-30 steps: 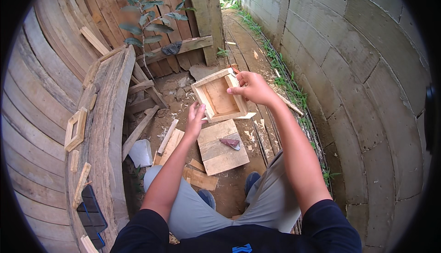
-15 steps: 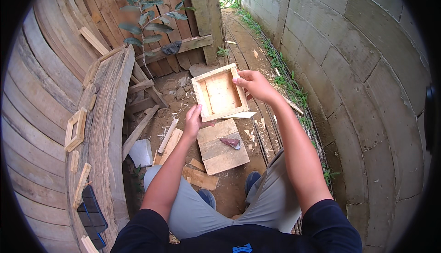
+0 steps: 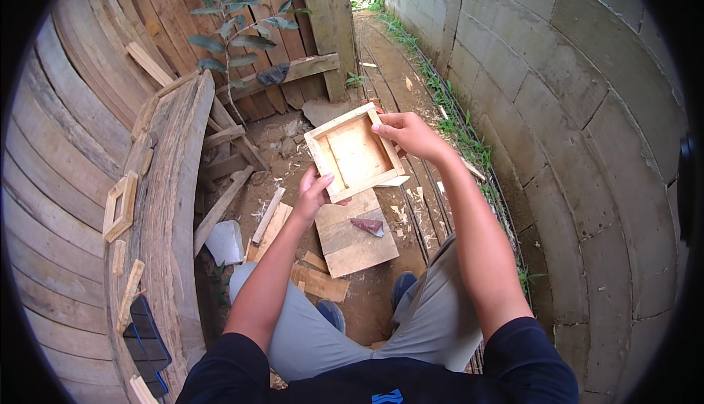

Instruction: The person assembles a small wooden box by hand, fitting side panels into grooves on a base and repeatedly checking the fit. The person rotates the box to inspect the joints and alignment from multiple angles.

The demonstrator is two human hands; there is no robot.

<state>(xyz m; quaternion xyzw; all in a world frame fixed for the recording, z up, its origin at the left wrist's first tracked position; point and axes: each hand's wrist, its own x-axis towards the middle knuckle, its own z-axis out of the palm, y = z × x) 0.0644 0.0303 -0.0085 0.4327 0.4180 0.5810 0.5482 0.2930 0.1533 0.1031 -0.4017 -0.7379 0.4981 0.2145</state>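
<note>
Wooden box (image 3: pixel 357 153) held up

Left of the box, a frame (image 3: pixel 129 210) lies on the counter (image 3: pixel 172 199). The left hand's (image 3: pixel 311 195) grip clasps the box's near-left corner. Below the box, a scrap (image 3: pixel 369 226) lies on a board (image 3: pixel 356 254). The right hand's (image 3: pixel 411 137) grip clasps the box's right side.

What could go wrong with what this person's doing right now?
The shallow square pale wooden box might slip: the left grip and right grip hold it near opposite corners. If dropped, it could hit the pale square wooden panel below. The loose flat brown wooden board beside the left dark-blue shoe might trip the person.
</note>
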